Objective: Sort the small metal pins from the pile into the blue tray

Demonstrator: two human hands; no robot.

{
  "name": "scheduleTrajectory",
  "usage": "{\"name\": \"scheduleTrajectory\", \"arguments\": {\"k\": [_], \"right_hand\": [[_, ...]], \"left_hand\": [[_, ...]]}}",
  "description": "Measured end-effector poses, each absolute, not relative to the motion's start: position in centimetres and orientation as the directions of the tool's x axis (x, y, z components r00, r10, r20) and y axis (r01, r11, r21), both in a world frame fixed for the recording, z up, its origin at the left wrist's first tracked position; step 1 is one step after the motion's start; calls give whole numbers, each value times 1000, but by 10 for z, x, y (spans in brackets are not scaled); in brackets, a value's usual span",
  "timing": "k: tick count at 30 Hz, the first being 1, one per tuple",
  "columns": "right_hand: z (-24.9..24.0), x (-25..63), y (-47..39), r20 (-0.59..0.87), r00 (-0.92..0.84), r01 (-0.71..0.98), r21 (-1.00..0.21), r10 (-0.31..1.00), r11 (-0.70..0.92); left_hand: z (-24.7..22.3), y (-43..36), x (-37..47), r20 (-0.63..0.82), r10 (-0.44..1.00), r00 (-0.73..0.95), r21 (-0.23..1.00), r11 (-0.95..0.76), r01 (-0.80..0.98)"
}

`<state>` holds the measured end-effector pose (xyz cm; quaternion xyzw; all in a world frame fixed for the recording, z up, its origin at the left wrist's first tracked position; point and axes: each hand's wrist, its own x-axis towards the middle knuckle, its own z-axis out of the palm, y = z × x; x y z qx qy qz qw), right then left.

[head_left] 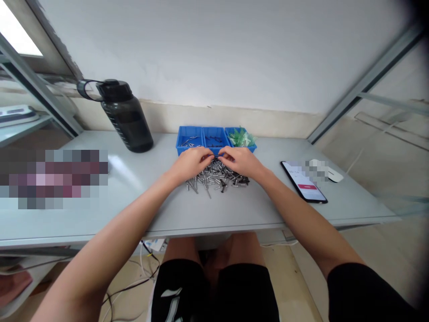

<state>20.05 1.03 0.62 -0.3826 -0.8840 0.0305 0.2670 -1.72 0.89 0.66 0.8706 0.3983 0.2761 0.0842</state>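
Observation:
A heap of small metal fasteners [209, 178], silver and dark ones mixed, lies on the grey desk [214, 210]. Over the far edge of this heap my left hand [191, 162] has its thumb and fingers pinched together. Facing it, my right hand [244, 160] is pinched the same way, the two sets of fingertips almost meeting. Whatever is between them is too small to make out. Just behind the hands stand three joined blue bins: the left bin [181, 134] has silver pieces, the middle bin [214, 132] dark ones, the right bin [230, 130] a green plastic bag [241, 137].
At the back left stands a dark water bottle [129, 120]. To the right lie a phone [303, 181] with a lit screen and a white, partly blurred object [335, 175]. A pixelated patch covers something on the left. The wall rises behind the bins.

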Motion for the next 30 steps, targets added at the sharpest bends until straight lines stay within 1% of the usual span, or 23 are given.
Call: {"name": "scheduleTrajectory", "arguments": {"k": [4, 11, 22, 26, 30], "right_hand": [[7, 201, 11, 448, -552, 670, -263, 703, 694], [6, 201, 12, 448, -562, 661, -261, 695, 703], [8, 199, 10, 433, -573, 663, -255, 696, 704], [8, 200, 10, 443, -564, 667, -251, 696, 701], [8, 200, 10, 442, -569, 662, -253, 693, 705]], "left_hand": [[8, 8, -18, 446, 734, 513, 304, -663, 684], [10, 7, -19, 443, 731, 519, 264, -660, 704], [15, 8, -23, 450, 735, 507, 327, -665, 672], [13, 10, -24, 457, 749, 480, 328, -643, 692], [11, 9, -22, 481, 716, 505, 325, -681, 656]]}}
